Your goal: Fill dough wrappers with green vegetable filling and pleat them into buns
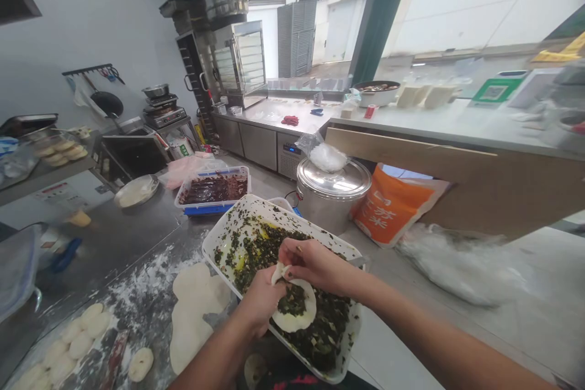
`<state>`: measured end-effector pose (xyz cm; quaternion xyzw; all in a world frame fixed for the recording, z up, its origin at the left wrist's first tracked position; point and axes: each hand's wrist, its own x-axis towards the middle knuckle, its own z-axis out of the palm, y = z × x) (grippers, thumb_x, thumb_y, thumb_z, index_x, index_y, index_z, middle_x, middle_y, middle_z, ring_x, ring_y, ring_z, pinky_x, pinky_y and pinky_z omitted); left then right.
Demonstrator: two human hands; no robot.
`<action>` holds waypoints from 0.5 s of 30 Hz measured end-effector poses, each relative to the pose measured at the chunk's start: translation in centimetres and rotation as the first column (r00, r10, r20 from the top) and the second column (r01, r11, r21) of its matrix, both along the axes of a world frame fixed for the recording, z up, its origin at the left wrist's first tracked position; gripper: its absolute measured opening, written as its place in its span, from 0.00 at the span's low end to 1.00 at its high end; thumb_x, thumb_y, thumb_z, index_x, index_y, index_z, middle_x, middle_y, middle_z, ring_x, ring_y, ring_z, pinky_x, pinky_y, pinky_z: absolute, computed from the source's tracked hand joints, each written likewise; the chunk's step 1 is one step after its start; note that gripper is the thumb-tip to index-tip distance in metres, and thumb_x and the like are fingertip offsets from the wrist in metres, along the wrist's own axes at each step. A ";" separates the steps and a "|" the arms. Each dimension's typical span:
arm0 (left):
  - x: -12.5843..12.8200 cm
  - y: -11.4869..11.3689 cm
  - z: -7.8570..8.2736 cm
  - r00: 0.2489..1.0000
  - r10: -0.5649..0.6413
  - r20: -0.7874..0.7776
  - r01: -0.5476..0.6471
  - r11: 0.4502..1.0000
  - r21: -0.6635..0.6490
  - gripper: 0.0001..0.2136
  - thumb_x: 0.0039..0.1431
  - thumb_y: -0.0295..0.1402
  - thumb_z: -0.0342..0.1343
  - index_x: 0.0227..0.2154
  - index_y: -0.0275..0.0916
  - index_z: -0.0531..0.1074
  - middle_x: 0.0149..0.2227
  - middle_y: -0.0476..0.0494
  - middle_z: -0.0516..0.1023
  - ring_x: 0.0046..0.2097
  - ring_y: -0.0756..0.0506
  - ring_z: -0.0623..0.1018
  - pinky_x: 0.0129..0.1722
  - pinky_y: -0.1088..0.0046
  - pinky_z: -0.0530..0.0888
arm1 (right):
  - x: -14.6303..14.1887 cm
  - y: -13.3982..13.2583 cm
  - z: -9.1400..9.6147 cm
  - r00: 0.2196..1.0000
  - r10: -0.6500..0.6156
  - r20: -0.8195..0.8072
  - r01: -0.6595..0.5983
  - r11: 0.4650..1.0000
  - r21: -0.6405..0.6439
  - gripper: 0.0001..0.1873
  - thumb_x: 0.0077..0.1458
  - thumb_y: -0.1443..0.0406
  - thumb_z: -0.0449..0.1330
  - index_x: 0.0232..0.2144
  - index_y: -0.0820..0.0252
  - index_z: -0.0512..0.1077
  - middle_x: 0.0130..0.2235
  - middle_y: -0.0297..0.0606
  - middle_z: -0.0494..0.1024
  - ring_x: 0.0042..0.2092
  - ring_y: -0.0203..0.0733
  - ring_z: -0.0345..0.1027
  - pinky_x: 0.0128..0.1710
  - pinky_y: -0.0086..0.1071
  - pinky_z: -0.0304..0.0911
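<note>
One dough wrapper (pixel 295 321) | between both hands (pixel 262 297) (pixel 309 262) | pinched (green filling (pixel 292 301) inside)

Tabletop (pixel 158 228): bare metal, lower left of the frame, streaked with flour (pixel 148 277)
Flat dough rounds (pixel 192 317): overlapping, bottom centre-left, lying directly on the metal
Small dough pieces (pixel 81 345): clustered in the lower left corner, touching one another
Single dough piece (pixel 141 364): apart from the cluster, near the bottom edge
Dark filling tub (pixel 214 203): on the tabletop's far part, left of the frame's centre
Far tabletop (pixel 274 111): pale, upper middle to upper right, carrying a red bundle (pixel 290 120), a white pot (pixel 379 97) and a green sign (pixel 496 91)
Floor (pixel 555 292): grey, lower right, under an orange bag (pixel 393 207) and crumpled clear plastic (pixel 461 265)
</note>
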<state>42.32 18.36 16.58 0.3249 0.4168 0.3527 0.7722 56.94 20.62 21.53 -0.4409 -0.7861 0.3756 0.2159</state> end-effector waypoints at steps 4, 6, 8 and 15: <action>-0.3 0.8 0.3 0.996 -0.086 -0.024 0.087 0.996 0.022 0.15 0.40 0.25 0.55 0.35 0.35 0.70 0.26 0.46 0.73 0.25 0.49 0.70 0.27 0.75 0.65 | 0.4 1.0 -0.6 0.999 0.022 0.029 -0.022 1.000 0.018 0.05 0.44 0.68 0.54 0.27 0.60 0.68 0.27 0.32 0.69 0.27 0.32 0.60 0.26 0.26 0.54; -0.6 1.0 0.5 0.997 -0.055 0.048 0.057 0.997 -0.052 0.16 0.42 0.30 0.55 0.38 0.37 0.68 0.31 0.44 0.74 0.28 0.49 0.71 0.29 0.73 0.66 | 0.7 1.3 -1.2 0.997 -0.074 0.012 0.074 0.997 0.029 0.04 0.45 0.66 0.54 0.24 0.61 0.67 0.24 0.31 0.68 0.26 0.32 0.58 0.24 0.26 0.54; -0.9 1.0 0.6 0.991 0.004 0.132 0.011 0.994 -0.112 0.16 0.45 0.33 0.54 0.40 0.39 0.67 0.33 0.43 0.73 0.30 0.48 0.72 0.30 0.73 0.67 | 1.0 1.4 -1.8 0.984 -0.173 -0.034 0.172 0.985 -0.020 0.06 0.47 0.64 0.52 0.25 0.61 0.65 0.22 0.30 0.66 0.24 0.32 0.57 0.22 0.25 0.53; 0.0 0.7 -0.4 0.977 0.149 0.155 -0.146 0.989 -0.031 0.13 0.43 0.31 0.57 0.35 0.37 0.69 0.29 0.45 0.73 0.32 0.48 0.72 0.34 0.74 0.66 | 0.8 0.5 -1.8 0.997 -0.053 0.055 0.044 0.988 0.145 0.06 0.49 0.66 0.50 0.25 0.60 0.67 0.28 0.34 0.70 0.29 0.35 0.62 0.29 0.27 0.55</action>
